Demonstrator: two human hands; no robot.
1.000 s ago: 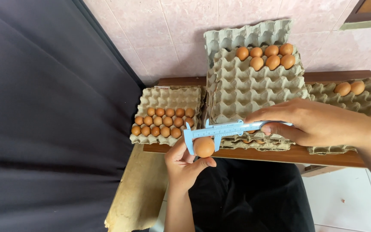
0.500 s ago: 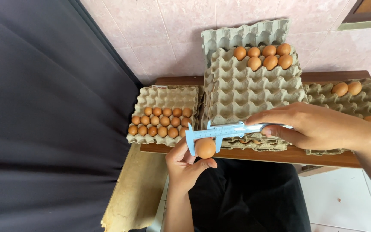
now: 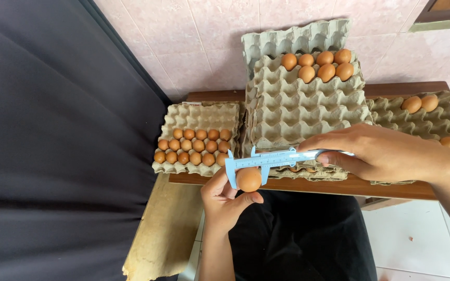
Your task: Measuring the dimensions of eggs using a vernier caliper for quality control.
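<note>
One brown egg [image 3: 248, 179] sat between the two jaws of a light blue plastic caliper [image 3: 266, 161], held out in front of the near edge of the wooden tabletop [image 3: 308, 184], above the person's dark-clothed lap [image 3: 298, 234]. The left hand [image 3: 224, 200] cradled the egg from below, its fingers [image 3: 246, 199] curled up around the shell and touching it on the underside. The caliper's jaws pointed downward and stood on either side of the egg, close against it. The right hand [image 3: 386, 153] gripped the caliper's beam at its far end, fingers closed narrowly around the bar, the thumb lying along its lower edge.

Behind the caliper, a tall stack of grey pulp egg trays [image 3: 303, 109] rested on the tabletop, mostly bare, with a cluster of six brown eggs [image 3: 319, 63] in its far cups. To the left of that stack lay a lower tray [image 3: 196, 117] carrying two rows of brown eggs [image 3: 194, 148] along its near side. To the right, partly hidden by the right wrist, another tray [image 3: 423, 122] held two eggs [image 3: 420, 103] at its far side and a few more at the frame's right edge. A pink tiled wall [image 3: 194, 47] rose behind the tabletop, and a large dark cloth [image 3: 53, 145] filled the left of the view. A piece of brown cardboard [image 3: 165, 229] lay below the tabletop's left corner.
</note>
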